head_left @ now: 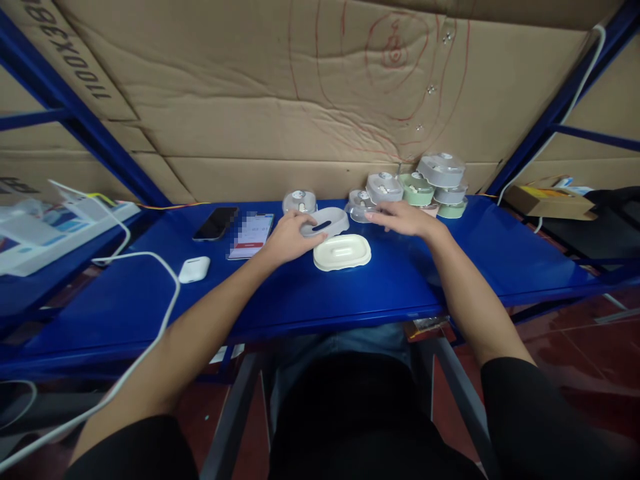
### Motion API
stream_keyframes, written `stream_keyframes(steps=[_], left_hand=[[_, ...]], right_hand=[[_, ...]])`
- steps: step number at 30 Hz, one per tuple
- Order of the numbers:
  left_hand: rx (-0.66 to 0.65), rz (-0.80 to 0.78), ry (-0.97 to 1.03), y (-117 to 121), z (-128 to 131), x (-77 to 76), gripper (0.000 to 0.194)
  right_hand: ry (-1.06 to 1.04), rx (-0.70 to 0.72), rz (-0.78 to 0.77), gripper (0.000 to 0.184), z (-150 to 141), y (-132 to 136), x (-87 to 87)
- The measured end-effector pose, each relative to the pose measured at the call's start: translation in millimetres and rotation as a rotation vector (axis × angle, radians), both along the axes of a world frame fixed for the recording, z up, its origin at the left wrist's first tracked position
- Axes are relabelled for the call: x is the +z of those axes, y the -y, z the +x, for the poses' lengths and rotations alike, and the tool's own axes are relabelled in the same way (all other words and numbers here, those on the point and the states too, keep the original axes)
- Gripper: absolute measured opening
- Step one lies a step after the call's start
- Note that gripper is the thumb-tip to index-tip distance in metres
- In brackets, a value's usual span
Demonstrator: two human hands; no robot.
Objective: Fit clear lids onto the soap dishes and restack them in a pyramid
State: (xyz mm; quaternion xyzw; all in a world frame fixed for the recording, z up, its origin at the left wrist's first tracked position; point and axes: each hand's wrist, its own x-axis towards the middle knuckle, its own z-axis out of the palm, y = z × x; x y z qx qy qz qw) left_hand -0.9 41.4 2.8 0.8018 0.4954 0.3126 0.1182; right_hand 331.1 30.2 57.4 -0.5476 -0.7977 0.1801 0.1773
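My left hand [293,239] grips the left end of a light grey oval dish [334,220] with a dark slot in its middle. The thumb lies along the near edge and the fingers reach over the far side. Just in front of it, a cream oval piece [343,252] with a raised bar in its centre rests on the blue table. My right hand [400,219] hovers to the right with its fingers stretched out. Its fingertips are beside a small clear-lidded container [361,205]; whether they touch it I cannot tell.
Stacked clear-lidded containers [443,171] in grey and green stand at the back right. Another container [300,201] sits behind my left hand. A dark phone [216,224], a lit phone [255,233] and a white earbud case [194,269] lie left. A white cable [173,303] crosses my left arm.
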Motion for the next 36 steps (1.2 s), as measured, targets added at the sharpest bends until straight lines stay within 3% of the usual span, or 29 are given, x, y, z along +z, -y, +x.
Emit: stream_keyframes(steps=[5,9,16,21,25,33,36], left_hand=[[-0.036,0.029,0.042,-11,-3,-11.2,0.046],[-0.035,0.074,0.097,-18,-6,-17.2,0.042],[-0.021,0.042,0.066,-10,-2,-7.2,0.046],[-0.256,0.087,0.065,9,3,4.5,0.046],[-0.434,0.064,0.007,22,11,5.5,0.050],[-0.462,-0.026,-0.043,19,13,-3.5,0.062],[-0.457,-0.075,-0.047,15,12,-6.5,0.080]], right_hand=[[-0.038,0.001,-0.124,0.084,1,-1,-1.4],[-0.012,-0.010,-0.136,0.082,0,-2,-3.7],[-0.043,0.004,-0.090,0.084,1,-2,-2.5],[-0.132,-0.053,0.092,0.087,4,1,4.2],[-0.162,-0.086,0.217,0.093,4,1,3.9],[-0.178,-0.070,0.224,0.092,1,-3,-2.6],[-0.153,-0.048,0.225,0.088,-1,-4,-5.3]])
